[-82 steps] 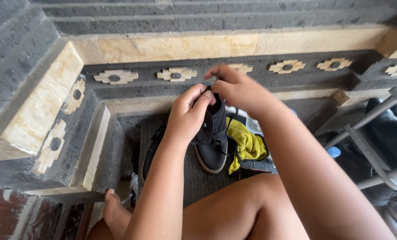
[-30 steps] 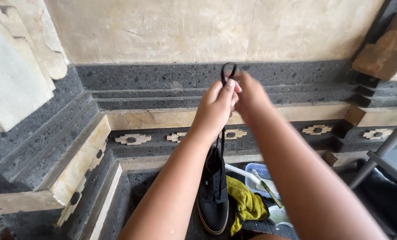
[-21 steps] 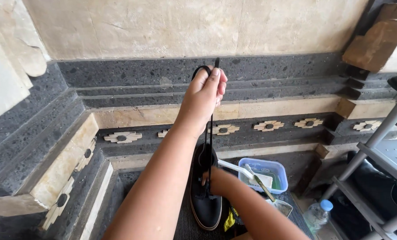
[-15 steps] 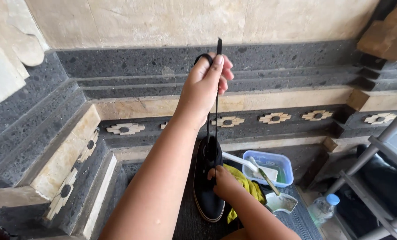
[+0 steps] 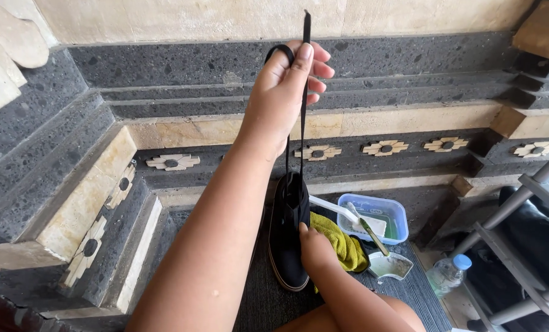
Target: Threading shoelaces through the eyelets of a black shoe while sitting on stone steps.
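left hand clamped on black lace | right hand gripping black shoe | blue tub beside

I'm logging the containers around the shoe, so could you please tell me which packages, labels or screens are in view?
Plastic tub: right of the black shoe, rectangular, clear blue.
Small dish: in front of the tub, pale.
Water bottle: lower right, clear, blue cap.
No signs or screens.

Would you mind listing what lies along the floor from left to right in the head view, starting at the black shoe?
black shoe → yellow cloth → blue plastic tub → clear water bottle → grey metal stand. The right hand rests against the shoe, while the left hand holds its black lace up high.
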